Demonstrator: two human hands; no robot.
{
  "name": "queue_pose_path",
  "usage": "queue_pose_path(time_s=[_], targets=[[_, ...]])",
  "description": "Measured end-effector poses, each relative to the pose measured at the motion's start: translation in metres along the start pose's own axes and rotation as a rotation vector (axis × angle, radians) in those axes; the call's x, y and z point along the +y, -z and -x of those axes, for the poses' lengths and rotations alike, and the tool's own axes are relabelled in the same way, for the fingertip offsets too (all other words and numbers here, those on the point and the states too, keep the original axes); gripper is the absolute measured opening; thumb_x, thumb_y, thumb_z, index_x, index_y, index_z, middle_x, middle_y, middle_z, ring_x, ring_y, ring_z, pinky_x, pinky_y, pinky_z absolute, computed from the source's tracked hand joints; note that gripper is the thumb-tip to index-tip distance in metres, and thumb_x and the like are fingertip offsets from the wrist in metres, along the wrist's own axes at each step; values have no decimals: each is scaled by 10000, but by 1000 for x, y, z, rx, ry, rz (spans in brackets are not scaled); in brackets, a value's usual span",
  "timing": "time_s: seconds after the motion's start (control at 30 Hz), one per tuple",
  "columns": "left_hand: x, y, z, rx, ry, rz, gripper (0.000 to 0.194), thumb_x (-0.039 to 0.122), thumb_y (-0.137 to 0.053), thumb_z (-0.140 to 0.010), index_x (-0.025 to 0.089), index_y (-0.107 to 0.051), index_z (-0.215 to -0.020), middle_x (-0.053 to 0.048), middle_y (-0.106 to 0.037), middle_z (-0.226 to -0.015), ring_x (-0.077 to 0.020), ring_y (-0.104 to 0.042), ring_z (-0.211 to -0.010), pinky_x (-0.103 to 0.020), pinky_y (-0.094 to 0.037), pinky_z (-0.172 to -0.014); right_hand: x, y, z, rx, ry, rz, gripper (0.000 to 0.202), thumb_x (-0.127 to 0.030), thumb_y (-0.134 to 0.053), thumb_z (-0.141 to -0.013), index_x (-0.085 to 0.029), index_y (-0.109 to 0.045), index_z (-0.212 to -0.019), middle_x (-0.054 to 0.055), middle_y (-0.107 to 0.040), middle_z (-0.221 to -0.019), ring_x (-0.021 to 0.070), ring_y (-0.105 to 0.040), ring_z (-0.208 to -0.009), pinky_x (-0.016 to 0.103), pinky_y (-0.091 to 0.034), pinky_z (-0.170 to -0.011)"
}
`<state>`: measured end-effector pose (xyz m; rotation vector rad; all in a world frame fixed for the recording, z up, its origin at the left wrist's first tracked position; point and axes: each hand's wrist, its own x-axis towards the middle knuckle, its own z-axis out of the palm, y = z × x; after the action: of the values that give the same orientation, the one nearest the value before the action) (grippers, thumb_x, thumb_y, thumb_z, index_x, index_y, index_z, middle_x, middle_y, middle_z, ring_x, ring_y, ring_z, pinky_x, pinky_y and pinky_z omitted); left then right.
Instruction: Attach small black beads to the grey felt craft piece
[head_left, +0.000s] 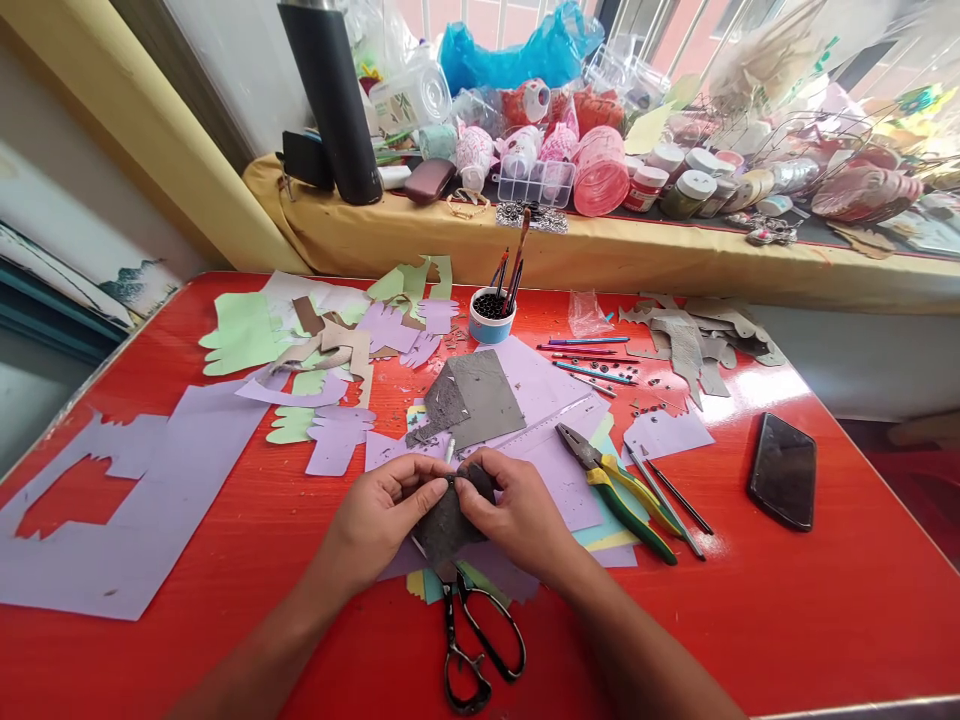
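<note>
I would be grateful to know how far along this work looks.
Already cut are the green paper on the left and the grey pieces at the far right. The left hand and right hand pinch a dark grey piece, seemingly unfinished. A grey sheet lies beyond them; how much remains to do cannot be told.

Across the centre of the frame, the counter [712, 620] carries a paper stack [555, 390], scissors [484, 650] poking out below it. Pliers [619, 490] lie on the stack's right side, the phone [782, 470] further right. Upper centre, there's the tub [492, 325] with brushes [517, 265] in it; above, on the ledge [420, 235], the flask [334, 110] stands upper left.
</note>
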<state>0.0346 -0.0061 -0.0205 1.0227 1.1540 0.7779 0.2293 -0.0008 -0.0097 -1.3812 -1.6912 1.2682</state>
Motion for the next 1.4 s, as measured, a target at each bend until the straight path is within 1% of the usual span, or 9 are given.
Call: queue_pose_path(time_s=[0.13,0.3,0.5,0.73,0.83,0.97,1.07,1.27,1.4], targets=[[5,2,0,-32,1,-19,350,510,-795,-870,185,-740,-985,-57,-779,-919,-220,-713,-882,-290,-563,-781,1,0,1,0,-8,-4,92,-224,-583,-880,-214,-570,-789,-39,-535,-697,145,-470,-662,240,-361,-608],[5,0,-2,17,-41,-82,362,549,-781,-876,193,-718,-863,-9,-715,-786,-178,-660,-759,-257,-527,-692,2,-3,2,-51,16,48,77,-193,-596,-877,-211,-594,-802,-34,-575,-718,144,-494,-677,242,-364,-625],[7,2,-2,-31,-1,-28,370,557,-780,-866,199,-733,-945,-20,-747,-810,-188,-676,-766,-261,-526,-689,-2,-1,2,-50,30,22,82,-206,-600,-906,-206,-635,-832,-17,-616,-741,156,-540,-704,250,-387,-655],[7,1,-1,-12,18,-4,344,468,-824,-830,207,-708,-1022,-37,-770,-885,-205,-704,-850,-275,-543,-746,-2,1,3,-30,25,0,88,-206,-595,-912,-203,-645,-841,-16,-630,-747,156,-549,-704,255,-385,-648],[7,2,-3,-34,40,24,368,450,-847,-802,206,-702,-1037,-42,-771,-884,-204,-701,-852,-284,-544,-772,-3,1,3,-20,10,-4,87,-202,-601,-911,-201,-647,-838,-15,-638,-745,158,-553,-702,257,-385,-643],[9,3,-4,-81,69,75,419,466,-880,-761,206,-703,-1038,-49,-767,-880,-207,-703,-842,-290,-539,-767,-5,1,2,-17,4,0,90,-191,-606,-914,-199,-640,-831,-20,-628,-732,156,-549,-688,257,-389,-635],[10,3,-4,-92,74,90,436,504,-868,-777,203,-715,-1052,-57,-761,-907,-210,-700,-856,-295,-534,-777,-3,0,2,-13,13,12,90,-190,-612,-917,-199,-637,-831,-21,-625,-733,157,-547,-691,257,-392,-638],[5,3,-4,-61,64,12,383,537,-851,-786,186,-726,-877,-24,-706,-800,-189,-642,-771,-270,-495,-699,1,-2,2,2,9,18,77,-186,-607,-922,-203,-641,-855,-7,-657,-767,163,-575,-714,256,-397,-650],[4,4,-3,-69,42,20,351,529,-809,-841,189,-722,-846,-8,-685,-773,-171,-611,-743,-253,-475,-681,0,-1,3,-10,19,18,83,-197,-598,-936,-205,-640,-865,-6,-659,-772,164,-579,-715,257,-399,-653]])
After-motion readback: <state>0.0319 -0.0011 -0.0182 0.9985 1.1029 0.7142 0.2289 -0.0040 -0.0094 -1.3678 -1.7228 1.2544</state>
